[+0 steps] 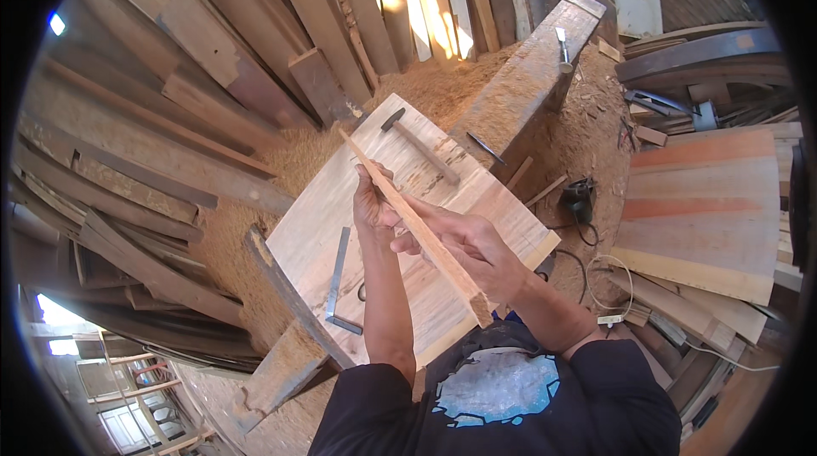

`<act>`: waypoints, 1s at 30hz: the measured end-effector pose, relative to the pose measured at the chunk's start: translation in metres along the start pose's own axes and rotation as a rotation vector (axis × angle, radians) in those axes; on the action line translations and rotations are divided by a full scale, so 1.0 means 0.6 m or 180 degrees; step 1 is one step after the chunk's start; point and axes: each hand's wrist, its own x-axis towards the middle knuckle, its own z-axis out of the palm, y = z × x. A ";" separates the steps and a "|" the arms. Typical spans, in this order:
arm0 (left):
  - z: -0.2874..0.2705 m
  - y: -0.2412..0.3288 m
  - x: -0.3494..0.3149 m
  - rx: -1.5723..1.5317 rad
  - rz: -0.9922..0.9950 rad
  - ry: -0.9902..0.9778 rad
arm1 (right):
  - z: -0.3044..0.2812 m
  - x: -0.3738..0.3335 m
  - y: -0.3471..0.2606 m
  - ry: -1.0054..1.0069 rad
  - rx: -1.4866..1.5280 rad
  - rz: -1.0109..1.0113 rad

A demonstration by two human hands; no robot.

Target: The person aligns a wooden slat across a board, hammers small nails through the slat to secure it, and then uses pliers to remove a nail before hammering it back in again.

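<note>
A long, thin wooden strip [414, 222] slants through the air above a pale wooden panel [306, 200], its near end close to my chest. My left hand [374, 198] is closed around the strip toward its far end. Farther down, my right hand [477, 250] holds the strip from its right side, with some fingers hidden beneath it. On the panel, beyond my hands, lies a hammer [425, 150] with a dark head and wooden handle. A metal try square [337, 286] rests to the left of my left forearm.
Behind the panel runs a heavy, sawdust-covered beam [519, 73] bearing a chisel [563, 51]; a slim dark tool [485, 148] lies nearer. To the right are a dark power tool [579, 198], cables and a white socket strip [610, 320]. Many boards [230, 64] lean at the left and back.
</note>
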 end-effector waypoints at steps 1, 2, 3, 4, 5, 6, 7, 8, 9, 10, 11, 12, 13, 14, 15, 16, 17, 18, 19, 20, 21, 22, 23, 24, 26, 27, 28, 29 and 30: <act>0.004 -0.001 0.000 -0.0102 0.0061 0.0184 | 0.001 0.002 -0.008 -0.0075 -0.0091 -0.0013; 0.007 -0.003 0.001 -0.0091 0.0038 0.0174 | 0.005 0.002 -0.012 -0.0106 -0.0142 -0.0025; 0.010 0.000 -0.005 -0.0156 0.0014 0.0161 | 0.012 0.005 -0.013 -0.0153 -0.0168 -0.0027; 0.012 0.003 -0.010 -0.0225 -0.0012 0.0148 | 0.020 0.006 -0.011 -0.0050 -0.0155 -0.0123; 0.009 0.003 -0.016 -0.0219 -0.0003 0.0160 | 0.025 0.005 -0.007 0.0055 -0.0143 -0.0216; 0.011 0.001 -0.020 -0.0301 -0.0006 0.0139 | 0.028 0.004 -0.007 0.0051 -0.0149 -0.0224; 0.012 0.000 -0.022 -0.0386 -0.0009 0.0122 | 0.030 0.002 -0.005 0.0042 -0.0217 -0.0262; 0.010 0.002 -0.023 -0.0388 -0.0008 0.0118 | 0.030 0.001 -0.004 0.0038 -0.0251 -0.0276; 0.010 0.005 -0.024 -0.0391 -0.0080 0.0032 | 0.031 0.002 -0.004 0.0027 -0.0282 -0.0294; 0.008 0.008 -0.026 -0.0395 -0.0150 -0.0051 | 0.030 0.001 -0.006 -0.0087 -0.0265 -0.0147; 0.004 0.010 -0.028 -0.0397 -0.0142 -0.0046 | 0.030 -0.001 -0.007 -0.0201 -0.0247 0.0002; 0.004 0.012 -0.027 -0.0370 -0.0101 0.0027 | 0.030 -0.001 -0.009 -0.0208 -0.0246 0.0007; 0.002 0.013 -0.027 -0.0343 -0.0061 0.0103 | 0.031 -0.002 -0.011 -0.0231 -0.0220 0.0059; -0.001 0.014 -0.028 -0.0348 -0.0057 0.0110 | 0.031 -0.003 -0.011 -0.0250 -0.0193 0.0113; -0.005 0.015 -0.026 -0.0413 -0.0150 0.0091 | 0.030 -0.006 -0.008 -0.0245 -0.0198 0.0118; -0.010 0.014 -0.025 -0.0478 -0.0248 0.0075 | 0.028 -0.011 -0.001 -0.0150 -0.0192 0.0145; -0.016 0.012 -0.022 -0.0487 -0.0262 0.0082 | 0.024 -0.016 0.005 -0.0049 -0.0186 0.0171; -0.022 0.008 -0.023 -0.0306 -0.0219 -0.0009 | 0.015 -0.023 0.008 -0.0035 -0.0189 0.0184; -0.030 0.008 -0.026 -0.0117 -0.0166 -0.0090 | 0.001 -0.034 0.011 -0.0017 0.0011 0.0535; -0.038 0.006 -0.031 -0.0119 -0.0172 -0.0068 | -0.016 -0.048 0.014 0.0005 0.0212 0.0884; -0.045 0.003 -0.041 0.0669 0.0009 0.0177 | -0.032 -0.068 0.014 0.0032 0.0225 0.0900; -0.058 -0.001 -0.048 0.1456 0.0172 0.0423 | -0.054 -0.092 0.017 0.0050 0.0557 0.1231; -0.074 -0.011 -0.051 0.1452 0.0136 0.0450 | -0.074 -0.115 0.020 0.0069 0.0893 0.1552; -0.104 -0.023 -0.054 0.1767 0.0178 0.0696 | -0.092 -0.140 0.029 0.0112 0.0931 0.1582; -0.207 0.015 -0.072 0.2352 0.0092 0.0688 | -0.114 -0.183 0.059 0.0181 0.0554 0.2249; -0.238 0.005 -0.073 0.2335 0.0028 0.0715 | -0.136 -0.222 0.096 0.0242 0.0575 0.2276; -0.259 -0.013 -0.071 0.3594 -0.0103 0.1122 | -0.161 -0.266 0.151 0.0312 -0.0138 0.2282; -0.275 -0.034 -0.074 0.4855 -0.0242 0.1512 | -0.180 -0.304 0.196 0.0369 -0.0851 0.2288; -0.287 -0.053 -0.087 0.4857 -0.0295 0.1526 | -0.190 -0.333 0.223 0.0400 -0.0822 0.2317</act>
